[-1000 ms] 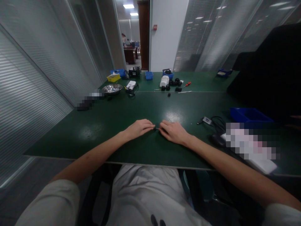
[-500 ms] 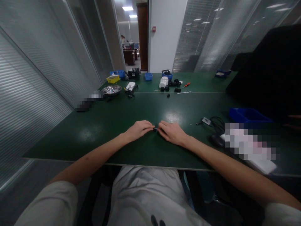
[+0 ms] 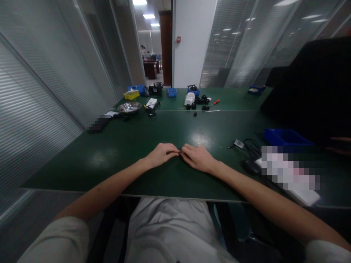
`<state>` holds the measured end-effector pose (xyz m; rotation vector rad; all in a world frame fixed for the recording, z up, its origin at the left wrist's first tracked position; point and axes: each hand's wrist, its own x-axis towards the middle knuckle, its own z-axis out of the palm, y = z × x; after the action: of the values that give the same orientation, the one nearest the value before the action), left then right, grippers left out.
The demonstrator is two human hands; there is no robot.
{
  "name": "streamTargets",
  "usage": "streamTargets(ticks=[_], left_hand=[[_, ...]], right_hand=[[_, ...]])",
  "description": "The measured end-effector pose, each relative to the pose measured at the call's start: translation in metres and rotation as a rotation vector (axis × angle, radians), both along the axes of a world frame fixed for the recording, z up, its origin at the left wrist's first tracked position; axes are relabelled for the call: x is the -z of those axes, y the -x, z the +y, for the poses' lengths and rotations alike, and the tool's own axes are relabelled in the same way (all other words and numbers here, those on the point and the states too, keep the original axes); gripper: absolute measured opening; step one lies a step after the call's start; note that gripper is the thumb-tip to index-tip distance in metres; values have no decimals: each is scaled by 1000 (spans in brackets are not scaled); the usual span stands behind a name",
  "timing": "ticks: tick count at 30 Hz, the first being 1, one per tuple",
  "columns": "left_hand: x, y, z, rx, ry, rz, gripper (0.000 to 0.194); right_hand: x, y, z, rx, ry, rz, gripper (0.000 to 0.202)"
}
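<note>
Small dark part [image 3: 179,153] is pinched by left hand [image 3: 162,153] and right hand [image 3: 197,157], the white tag [image 3: 238,144] being illegible.

Tiny held part [image 3: 179,153] dark; table [image 3: 82,164] green; tray [image 3: 131,96] yellow; bin [image 3: 271,137] blue; screwdriver handle [image 3: 217,101] orange-red.

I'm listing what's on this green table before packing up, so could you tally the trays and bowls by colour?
Blue trays: 5
Yellow tray: 1
Silver bowl: 1
Total: 7
</note>
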<state>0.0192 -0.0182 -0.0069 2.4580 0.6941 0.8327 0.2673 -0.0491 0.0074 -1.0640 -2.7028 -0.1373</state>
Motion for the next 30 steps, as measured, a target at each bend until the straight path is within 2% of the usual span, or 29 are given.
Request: streamTargets(ticks=[9, 22, 27, 30], left_hand=[[6, -8, -1, -98, 112, -72, 20], [0, -3, 0, -110, 277, -71, 22], [-5, 6, 2, -48, 258, -40, 20], [-6, 9, 3, -76, 179, -48, 21]], right_hand=[[10, 3, 2, 38, 54, 99, 26], [3, -3, 1, -2, 93, 135, 24], [2, -7, 2, -21, 136, 165, 22], [3, -10, 4, -32, 170, 217, 22]])
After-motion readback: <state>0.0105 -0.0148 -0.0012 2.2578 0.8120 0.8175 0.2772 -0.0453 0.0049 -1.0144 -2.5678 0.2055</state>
